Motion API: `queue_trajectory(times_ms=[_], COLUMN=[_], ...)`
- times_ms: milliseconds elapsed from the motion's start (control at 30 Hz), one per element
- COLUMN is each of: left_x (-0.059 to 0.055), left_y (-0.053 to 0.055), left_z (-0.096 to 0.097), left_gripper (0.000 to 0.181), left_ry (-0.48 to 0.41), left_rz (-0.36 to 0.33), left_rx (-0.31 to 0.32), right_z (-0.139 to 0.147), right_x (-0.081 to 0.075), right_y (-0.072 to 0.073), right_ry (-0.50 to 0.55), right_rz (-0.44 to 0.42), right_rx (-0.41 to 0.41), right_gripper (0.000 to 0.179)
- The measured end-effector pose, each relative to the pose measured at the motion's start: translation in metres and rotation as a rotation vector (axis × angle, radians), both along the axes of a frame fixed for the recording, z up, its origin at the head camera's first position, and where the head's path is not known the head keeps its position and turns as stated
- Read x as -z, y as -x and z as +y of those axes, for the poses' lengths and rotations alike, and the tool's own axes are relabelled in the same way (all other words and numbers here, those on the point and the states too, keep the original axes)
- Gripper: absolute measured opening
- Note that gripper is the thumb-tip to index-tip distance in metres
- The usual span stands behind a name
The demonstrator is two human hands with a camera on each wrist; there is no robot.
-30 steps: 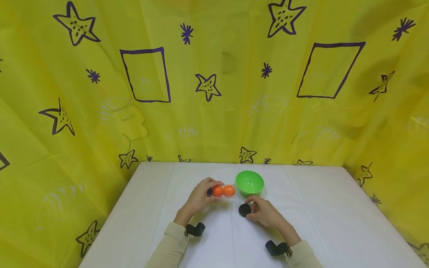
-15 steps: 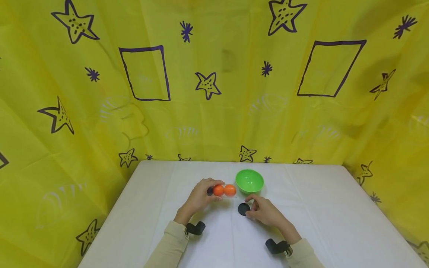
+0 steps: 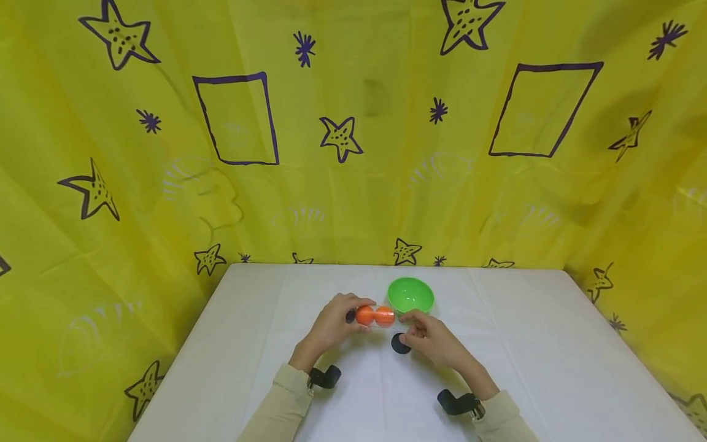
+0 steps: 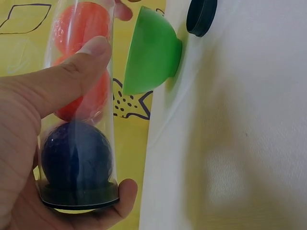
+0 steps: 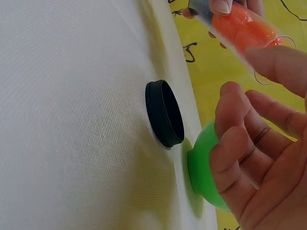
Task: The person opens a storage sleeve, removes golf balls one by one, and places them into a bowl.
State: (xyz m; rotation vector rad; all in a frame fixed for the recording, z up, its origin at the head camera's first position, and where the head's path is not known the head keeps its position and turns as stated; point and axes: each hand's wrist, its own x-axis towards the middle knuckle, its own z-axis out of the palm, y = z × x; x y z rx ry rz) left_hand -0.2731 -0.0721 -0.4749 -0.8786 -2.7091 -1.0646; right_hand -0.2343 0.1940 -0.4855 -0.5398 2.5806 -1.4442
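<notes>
My left hand [image 3: 334,324] grips a clear tube [image 4: 79,184] held sideways above the table. Inside are two orange balls [image 4: 84,28] and a dark blue ball [image 4: 76,155], the blue one beside the tube's black end cap [image 4: 79,197]. The tube's other end points toward my right hand [image 3: 436,341], whose fingers are loosely bent with nothing between them. A round black lid [image 5: 165,115] lies on the table just by the right fingertips, its hollow side up. In the right wrist view the tube's near end looks uncapped.
A green bowl [image 3: 410,296] stands on the white table [image 3: 497,319], just beyond the tube and right hand. Yellow patterned curtain [image 3: 342,202] surrounds the table at the back and sides. Each wrist wears a black camera mount [image 3: 324,377].
My right hand has let go of the black lid on the table, and its fingers have risen toward the tube's end. The left hand has shifted slightly right with the tube.
</notes>
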Motion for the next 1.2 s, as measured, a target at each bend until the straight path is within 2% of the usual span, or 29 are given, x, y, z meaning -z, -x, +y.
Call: queue_trajectory(times_ms=[200, 400, 733, 967, 1200], left_x=[-0.0018, -0.0017, -0.0015, -0.0055, -0.0064], left_y=[-0.0037, -0.0049, -0.0037, -0.0071, -0.0077], left_z=[0.0036, 0.0063, 0.0080, 0.0087, 0.0095], left_gripper=[0.050, 0.051, 0.051, 0.049, 0.049], left_ry=[0.006, 0.011, 0.008, -0.011, -0.042], left_rz=[-0.008, 0.008, 0.060, 0.042, 0.022], left_rx=[-0.029, -0.048, -0.059, -0.087, -0.094], right_z=[-0.0009, -0.0009, -0.0004, -0.0006, 0.0007], right_x=[-0.0005, 0.0022, 0.0003, -0.0032, -0.0027], right_y=[-0.0003, 0.0017, 0.0023, 0.0005, 0.0009], right_ry=[0.078, 0.134, 0.128, 0.118, 0.154], right_rz=[0.004, -0.005, 0.004, -0.005, -0.022], right_rx=[0.016, -0.009, -0.029, -0.025, -0.044], right_gripper=[0.039, 0.041, 0.043, 0.044, 0.047])
